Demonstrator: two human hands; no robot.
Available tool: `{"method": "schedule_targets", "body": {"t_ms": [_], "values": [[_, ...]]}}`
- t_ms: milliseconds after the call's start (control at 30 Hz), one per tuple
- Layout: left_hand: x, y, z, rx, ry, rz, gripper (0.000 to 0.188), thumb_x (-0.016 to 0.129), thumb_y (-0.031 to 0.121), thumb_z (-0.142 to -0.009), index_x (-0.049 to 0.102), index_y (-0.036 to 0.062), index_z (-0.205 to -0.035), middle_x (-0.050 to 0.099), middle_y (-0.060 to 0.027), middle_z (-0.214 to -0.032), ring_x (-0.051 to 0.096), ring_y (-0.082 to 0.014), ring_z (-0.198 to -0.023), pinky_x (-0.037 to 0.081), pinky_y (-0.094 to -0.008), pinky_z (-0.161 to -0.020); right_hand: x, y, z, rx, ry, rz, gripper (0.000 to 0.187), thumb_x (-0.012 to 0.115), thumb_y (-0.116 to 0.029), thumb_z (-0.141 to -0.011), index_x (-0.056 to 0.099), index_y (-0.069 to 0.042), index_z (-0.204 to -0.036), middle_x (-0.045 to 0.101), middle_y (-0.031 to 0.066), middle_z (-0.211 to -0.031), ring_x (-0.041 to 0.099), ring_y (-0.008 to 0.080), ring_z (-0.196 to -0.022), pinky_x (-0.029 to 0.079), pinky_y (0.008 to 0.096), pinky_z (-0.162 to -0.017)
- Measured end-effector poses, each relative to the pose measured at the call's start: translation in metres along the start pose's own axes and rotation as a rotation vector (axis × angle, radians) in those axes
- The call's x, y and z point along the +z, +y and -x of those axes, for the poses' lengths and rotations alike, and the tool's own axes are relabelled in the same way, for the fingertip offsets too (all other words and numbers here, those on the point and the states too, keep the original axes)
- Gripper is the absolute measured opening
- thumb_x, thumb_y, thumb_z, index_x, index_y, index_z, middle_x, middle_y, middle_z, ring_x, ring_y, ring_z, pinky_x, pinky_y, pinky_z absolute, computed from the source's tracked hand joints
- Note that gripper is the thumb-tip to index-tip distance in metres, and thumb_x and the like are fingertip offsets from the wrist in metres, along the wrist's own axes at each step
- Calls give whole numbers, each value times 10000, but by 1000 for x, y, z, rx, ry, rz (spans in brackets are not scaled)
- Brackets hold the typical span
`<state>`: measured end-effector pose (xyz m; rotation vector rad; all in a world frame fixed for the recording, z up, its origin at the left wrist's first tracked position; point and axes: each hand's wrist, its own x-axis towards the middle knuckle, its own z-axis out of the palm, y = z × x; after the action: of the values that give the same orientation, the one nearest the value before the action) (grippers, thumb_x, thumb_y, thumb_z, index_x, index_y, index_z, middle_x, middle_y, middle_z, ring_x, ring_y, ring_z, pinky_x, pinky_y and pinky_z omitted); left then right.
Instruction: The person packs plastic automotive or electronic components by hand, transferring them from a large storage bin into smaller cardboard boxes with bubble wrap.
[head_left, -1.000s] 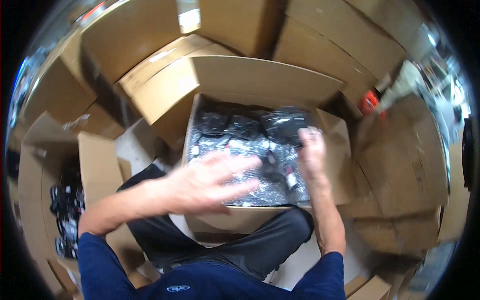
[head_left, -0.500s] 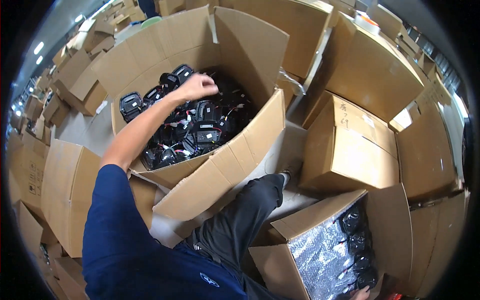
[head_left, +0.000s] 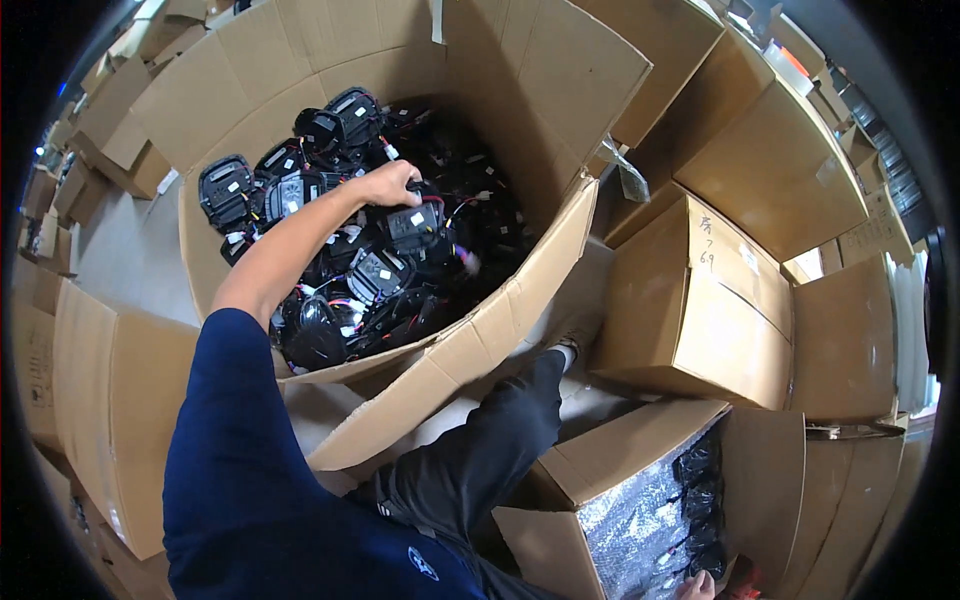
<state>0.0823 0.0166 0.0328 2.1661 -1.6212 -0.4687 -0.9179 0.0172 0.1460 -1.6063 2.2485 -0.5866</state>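
Observation:
My left hand (head_left: 392,185) reaches into a large cardboard box, its fingers closed on the top edge of a black plastic unit with wires (head_left: 415,226). This unit is tilted above many similar black units (head_left: 378,274), which lie jumbled with coloured wires and white connectors. At the bottom edge, my right hand (head_left: 698,586) shows only in part beside a smaller open carton (head_left: 640,440); its grip is not visible. In that carton, a row of black units (head_left: 703,490) in clear plastic lies along one side, next to a sheet of bubble wrap (head_left: 630,530).
The big box's torn flap (head_left: 450,365) bends outward toward my leg (head_left: 490,430). A closed carton (head_left: 735,300) stands right of it, with taller cartons (head_left: 750,150) behind. More cartons (head_left: 120,400) stand at the left. A roll of tape (head_left: 790,65) rests on a box top.
My left hand has gone down into the large box and taken hold of a black unit. The view has shifted closer to that box. My right hand stays by the smaller carton.

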Motion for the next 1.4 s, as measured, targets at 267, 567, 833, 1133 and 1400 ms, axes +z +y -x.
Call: {"method": "schedule_targets", "body": {"t_ms": [267, 567, 833, 1133, 1400], "values": [[43, 15, -45, -33, -144, -316, 545, 749, 275, -708, 645, -4, -1165, 653, -235, -1210, 603, -400, -1171, 462, -514, -975, 50, 28, -14, -119, -338, -146, 445, 665, -159, -979, 545, 76, -1337, 679, 160, -1110, 664, 194, -879, 576, 313, -771], [-19, 16, 11, -68, 137, -43, 498, 669, 323, -814, 619, -70, -1116, 668, -252, -1063, 631, -389, -1033, 491, -430, -904, 40, -52, 35, -88, -344, -259, 343, 630, -176, -1001, 634, 37, -1269, 704, 114, -1007, 654, 164, -826, 551, 293, -723], [-139, 237, 46, 45, 177, 541, 249, 544, 210, -965, 620, 6, -1086, 609, -9, -982, 517, -98, -928, 445, -276, -848, 55, -290, 121, -1018, -54, -161, 605, 798, 86, -655, 652, -8, -1234, 646, 174, -1229, 619, 338, -1173, 507, 375, -997], [-60, 464, 163, -152, -487, 1102, 516, 470, 461, -1054, 665, 8, -1207, 700, -59, -1031, 627, -127, -930, 502, -313, -904, 84, -360, 176, -1559, 421, -142, 434, 600, -190, -818, 642, -9, -1210, 622, 174, -1266, 584, 297, -1225, 421, 526, -1081], [44, 480, 136, -42, -674, 1023, 620, 385, 553, -1054, 435, 125, -608, 581, -45, -621, 748, -233, -754, 548, -259, -527, 40, -192, 81, -486, 28, -585, 312, 755, -184, -883, 647, 60, -1045, 726, 122, -951, 693, 202, -833, 561, 350, -737]]}}
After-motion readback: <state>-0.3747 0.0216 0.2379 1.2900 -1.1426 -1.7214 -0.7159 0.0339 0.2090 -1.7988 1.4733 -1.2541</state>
